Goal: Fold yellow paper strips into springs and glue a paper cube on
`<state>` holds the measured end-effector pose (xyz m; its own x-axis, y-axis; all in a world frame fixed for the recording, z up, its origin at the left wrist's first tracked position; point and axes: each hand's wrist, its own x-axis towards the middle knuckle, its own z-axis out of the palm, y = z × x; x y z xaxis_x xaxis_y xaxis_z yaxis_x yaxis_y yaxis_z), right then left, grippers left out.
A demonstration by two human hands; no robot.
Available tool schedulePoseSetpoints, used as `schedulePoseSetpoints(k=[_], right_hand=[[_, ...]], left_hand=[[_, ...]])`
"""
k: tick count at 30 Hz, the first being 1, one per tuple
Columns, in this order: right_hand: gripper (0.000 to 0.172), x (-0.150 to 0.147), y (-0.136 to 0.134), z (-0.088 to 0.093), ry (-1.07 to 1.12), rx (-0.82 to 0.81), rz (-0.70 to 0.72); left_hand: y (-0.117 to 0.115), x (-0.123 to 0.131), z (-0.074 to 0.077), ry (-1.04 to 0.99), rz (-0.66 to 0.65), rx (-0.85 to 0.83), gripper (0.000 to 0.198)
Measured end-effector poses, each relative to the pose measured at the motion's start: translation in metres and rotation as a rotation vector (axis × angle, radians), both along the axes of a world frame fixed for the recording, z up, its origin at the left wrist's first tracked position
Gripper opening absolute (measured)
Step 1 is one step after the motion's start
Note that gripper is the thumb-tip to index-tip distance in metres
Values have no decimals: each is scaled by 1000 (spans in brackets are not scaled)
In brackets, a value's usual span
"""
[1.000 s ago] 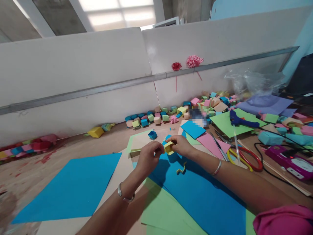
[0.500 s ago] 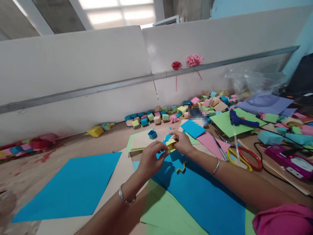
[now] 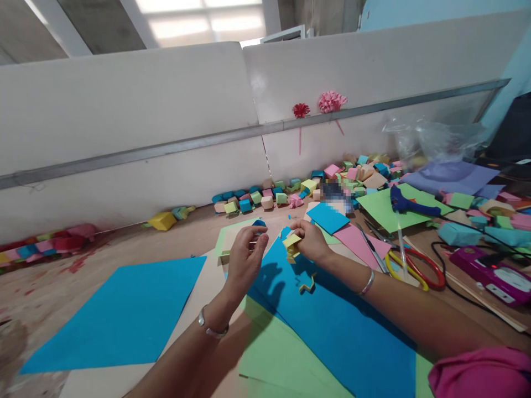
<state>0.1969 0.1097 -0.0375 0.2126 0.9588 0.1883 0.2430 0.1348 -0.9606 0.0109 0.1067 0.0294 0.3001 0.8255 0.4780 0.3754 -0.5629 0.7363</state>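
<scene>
On the paper-strewn worktop (image 3: 174, 235) our left hand (image 3: 244, 260) has let go and hangs with fingers apart, while our right hand (image 3: 309, 240) keeps its fingers pinched on the yellow folded strip (image 3: 291, 243), now unfolding at twelve o'clock of the blue sheet (image 3: 344, 326)

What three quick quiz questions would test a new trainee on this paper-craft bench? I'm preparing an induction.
1. True or false: the right hand holds a yellow folded paper piece.
2. What colour is the glue gun: A red, B blue, C green?
3. Which hand is nearer the small blue paper box?

Key: 1 true. 2 B. 3 The left hand, just in front of the box; whether it touches is unclear.
</scene>
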Motion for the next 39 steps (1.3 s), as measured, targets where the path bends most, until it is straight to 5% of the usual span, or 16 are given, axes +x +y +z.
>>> schedulePoseSetpoints(k=[10, 16, 24, 31, 35, 39], right_hand=[[31, 0, -3, 4, 4, -17, -20], [31, -3, 0, 2, 139, -64, -55], [26, -10, -6, 13, 306, -143, 5], [29, -18, -21, 26, 327, -215, 181], [30, -18, -24, 40, 204, -187, 181], [27, 8, -18, 78, -57, -88, 104]], left_hand=[[-2, -2, 9, 0, 38, 78, 23], [4, -1, -1, 147, -13, 46, 15], [0, 6, -16, 287, -192, 7, 61], [-2, 9, -17, 204, -239, 78, 38], [6, 7, -21, 106, -156, -47, 40], [12, 4, -20, 118, -130, -165, 36]])
